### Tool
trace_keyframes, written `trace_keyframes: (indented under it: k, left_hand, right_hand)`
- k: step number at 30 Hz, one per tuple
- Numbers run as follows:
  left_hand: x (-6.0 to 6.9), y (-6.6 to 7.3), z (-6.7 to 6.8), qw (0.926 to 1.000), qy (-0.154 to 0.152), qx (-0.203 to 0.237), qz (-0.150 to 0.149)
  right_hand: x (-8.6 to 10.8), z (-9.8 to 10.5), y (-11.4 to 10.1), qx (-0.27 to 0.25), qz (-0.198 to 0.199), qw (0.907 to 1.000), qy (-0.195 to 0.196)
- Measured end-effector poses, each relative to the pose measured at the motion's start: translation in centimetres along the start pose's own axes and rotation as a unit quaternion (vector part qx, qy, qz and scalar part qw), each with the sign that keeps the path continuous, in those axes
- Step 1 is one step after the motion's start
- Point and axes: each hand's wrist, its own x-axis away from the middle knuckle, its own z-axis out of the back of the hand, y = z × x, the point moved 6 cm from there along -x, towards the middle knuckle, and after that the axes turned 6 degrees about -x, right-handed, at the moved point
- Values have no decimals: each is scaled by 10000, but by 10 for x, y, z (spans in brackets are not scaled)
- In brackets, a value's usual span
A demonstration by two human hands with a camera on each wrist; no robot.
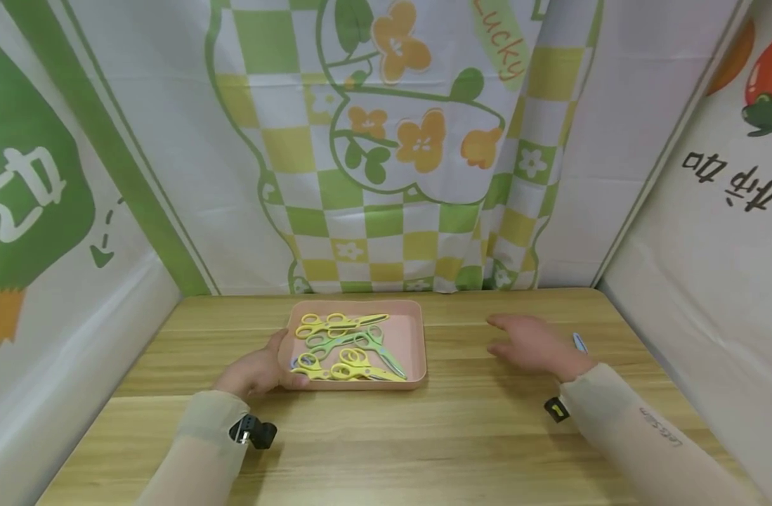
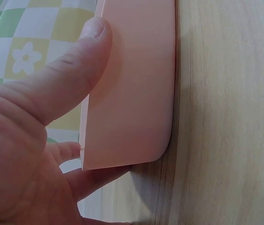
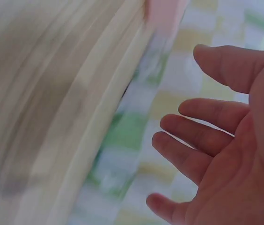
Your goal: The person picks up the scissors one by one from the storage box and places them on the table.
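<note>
A pink tray [image 1: 417, 344] sits toward the back of the wooden table, with several yellow scissors [image 1: 369, 372] and green scissors [image 1: 386, 355] lying in it. My left hand [image 1: 262, 369] grips the tray's left end. In the left wrist view, the thumb [image 2: 78, 70] lies along the tray's outer wall [image 2: 134, 89] while other fingers reach around the corner. To the right of the tray and apart from it, my right hand [image 1: 527, 343] hovers over the table, holding nothing. Its fingers [image 3: 197, 133] are spread and loosely extended in the right wrist view.
A small blue object [image 1: 579, 343], partly hidden, lies on the table [image 1: 386, 436] just beyond my right wrist. Inside the tray's left side, a bit of blue handle [image 1: 293, 362] shows. A checked curtain [image 1: 398, 232] hangs behind the table, with printed fabric walls on both sides.
</note>
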Motion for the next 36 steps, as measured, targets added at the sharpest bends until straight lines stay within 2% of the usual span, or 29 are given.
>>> trace_keyframes:
  k: [3,8,15,20,25,32,36]
  left_hand:
    - [-1,0,-1,9999,-45,75,59]
    - [0,-1,0,10000,-22,-69,64]
    - [1,1,1,9999,-8,-110,22]
    - [2,2,1,10000,-13,-56,41]
    - [0,3,0,10000,-17,-53,12]
    - [-1,-1,0,10000,43,-63,17]
    - [-1,-2,1,10000,65,-68,13]
  right_hand:
    - [-14,-11,-38,77,332,9994,-63]
    - [-30,-35,-92,111,686,9963,-505]
    - [-42,-72,-140,-15,1076,9875,-1154]
    - [-47,-91,-158,-134,1206,9821,-1439]
    - [-50,-101,-165,-21,1189,9788,-1665]
    - [-53,-106,-166,266,857,9784,-1861]
    - [-54,-105,-163,548,590,9808,-1774]
